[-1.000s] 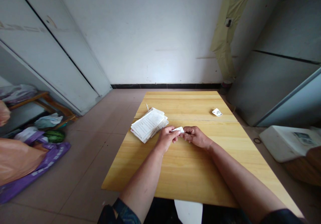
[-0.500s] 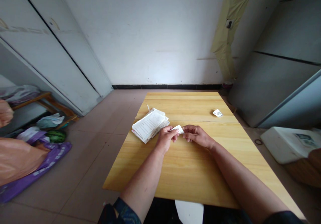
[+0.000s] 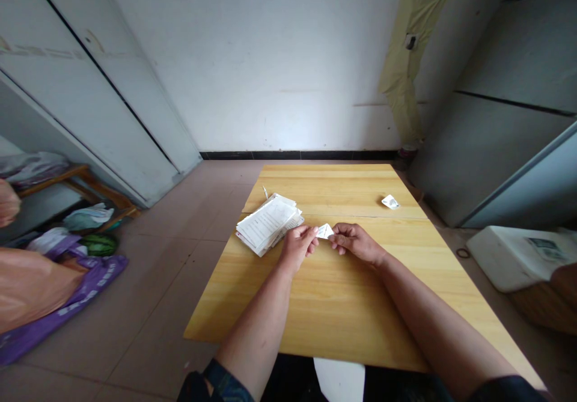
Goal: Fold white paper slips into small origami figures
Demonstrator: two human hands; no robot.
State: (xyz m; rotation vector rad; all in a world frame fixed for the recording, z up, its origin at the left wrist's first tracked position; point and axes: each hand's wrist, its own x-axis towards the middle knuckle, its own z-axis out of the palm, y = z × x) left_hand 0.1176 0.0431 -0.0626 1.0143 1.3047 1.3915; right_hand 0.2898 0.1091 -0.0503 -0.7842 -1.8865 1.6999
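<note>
Between my two hands is a small folded piece of white paper (image 3: pixel 324 231) with dark marks on it, held just above the wooden table (image 3: pixel 333 300). My left hand (image 3: pixel 299 247) pinches its left corner between thumb and fingers. At its right corner, my right hand (image 3: pixel 355 242) is closed in a pinch, fingers curled. Left of my left hand lies a loose stack of printed paper sheets (image 3: pixel 269 220). Farther off on the right of the table rests another small folded white paper (image 3: pixel 390 202).
A thin white strip (image 3: pixel 265 191) lies behind the stack. A grey fridge (image 3: pixel 509 107) and a white box (image 3: pixel 514 258) stand on the right. On the left floor are a watermelon (image 3: pixel 99 244), a purple bag (image 3: pixel 90 282) and a wooden bench (image 3: pixel 85 185).
The folded paper has turned so that more of its face shows between my hands. My left thumb has drawn back to its left corner. The stack has not moved.
</note>
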